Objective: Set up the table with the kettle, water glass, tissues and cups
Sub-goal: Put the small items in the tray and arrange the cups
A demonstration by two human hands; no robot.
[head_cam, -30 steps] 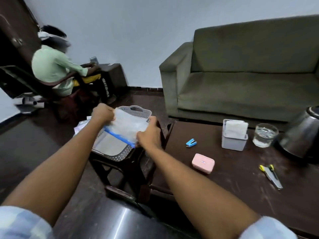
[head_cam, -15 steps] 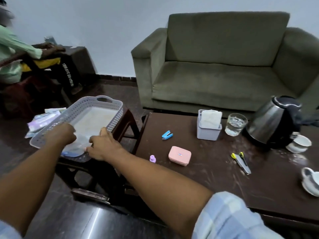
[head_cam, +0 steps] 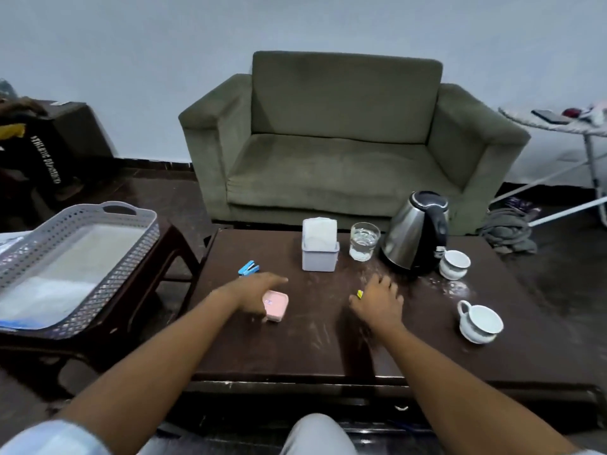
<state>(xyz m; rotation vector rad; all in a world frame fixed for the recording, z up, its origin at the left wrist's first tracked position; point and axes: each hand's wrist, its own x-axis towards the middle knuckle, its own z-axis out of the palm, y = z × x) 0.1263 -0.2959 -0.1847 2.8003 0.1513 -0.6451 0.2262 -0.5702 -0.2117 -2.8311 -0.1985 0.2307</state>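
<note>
On the dark wooden table (head_cam: pixel 295 353) a row stands at the far edge: a grey holder of white tissues (head_cam: pixel 320 257), a glass of water (head_cam: pixel 363 241) and a steel kettle (head_cam: pixel 412 238). One white cup (head_cam: pixel 455 264) sits beside the kettle, another white cup (head_cam: pixel 479 321) nearer me on the right. My left hand (head_cam: pixel 251 295) lies over the left side of a small pink box (head_cam: pixel 277 307), fingers curled at it. My right hand (head_cam: pixel 377 300) is pressed down over a small tool, of which only the yellow tip (head_cam: pixel 360 293) shows.
A blue stapler (head_cam: pixel 248 268) lies left of the tissue holder. A grey perforated basket (head_cam: pixel 131 267) holding a plastic bag rests on a stool left of the table. A green sofa (head_cam: pixel 328 142) stands behind it, an ironing board (head_cam: pixel 558 126) at far right.
Both hands left the plastic bag in the basket and swung right to the table. The left now meets the pink box, the right covers the yellow-handled tool. The view turned right.
</note>
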